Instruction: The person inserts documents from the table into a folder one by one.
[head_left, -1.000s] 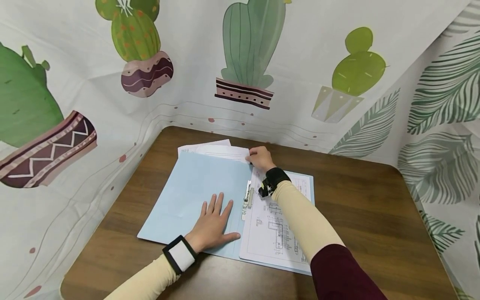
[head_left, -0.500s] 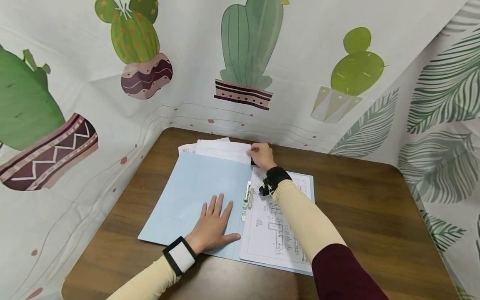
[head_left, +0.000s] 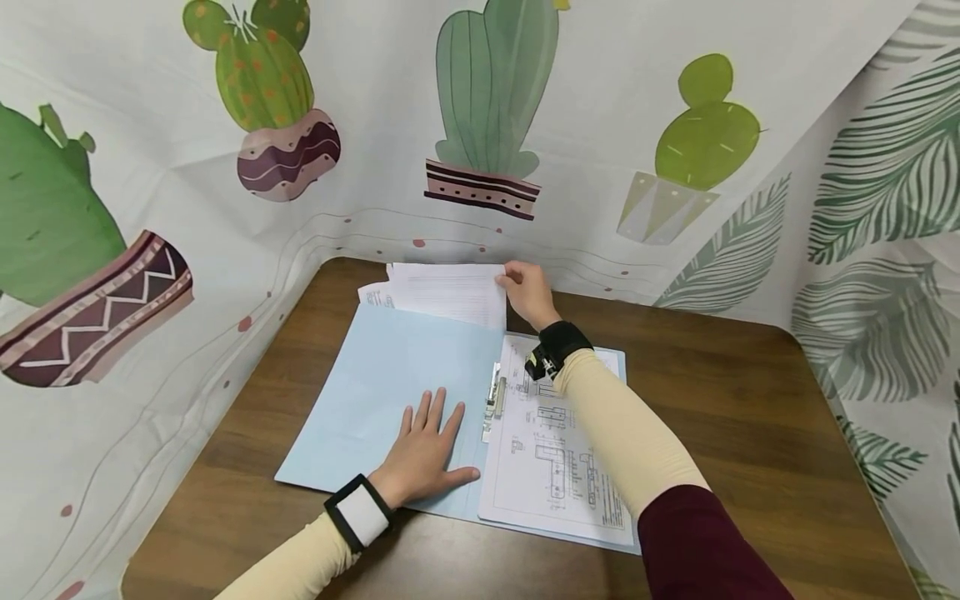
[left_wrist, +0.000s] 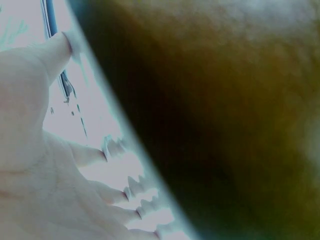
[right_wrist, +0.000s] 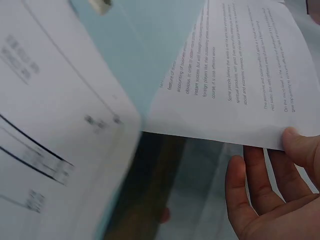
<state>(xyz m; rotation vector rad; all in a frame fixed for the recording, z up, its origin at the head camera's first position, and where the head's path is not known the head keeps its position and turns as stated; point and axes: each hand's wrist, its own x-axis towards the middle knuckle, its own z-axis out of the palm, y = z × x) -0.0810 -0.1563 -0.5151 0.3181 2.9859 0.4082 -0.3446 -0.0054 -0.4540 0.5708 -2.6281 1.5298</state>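
A light blue folder (head_left: 375, 375) lies spread on the table. My left hand (head_left: 422, 454) rests flat on its left cover, fingers spread; the left wrist view shows the same hand (left_wrist: 55, 175), largely overexposed. At the far edge, my right hand (head_left: 527, 292) pinches the right corner of a printed sheet (head_left: 450, 292) that sticks out past the left cover. The right wrist view shows the thumb on top of this sheet (right_wrist: 240, 75) and fingers below. Technical drawings (head_left: 551, 467) lie on the folder's right side, beside a metal clip (head_left: 495, 400) at the spine.
Another paper (head_left: 372, 293) pokes out at the folder's upper left corner. The brown wooden table (head_left: 720, 433) extends right of the folder. Behind it hangs a white cloth (head_left: 390, 125) printed with cacti and leaves.
My right hand has moved up and away with the printed sheet, and more of that sheet now shows beyond the folder's far edge. The left hand stays in place.
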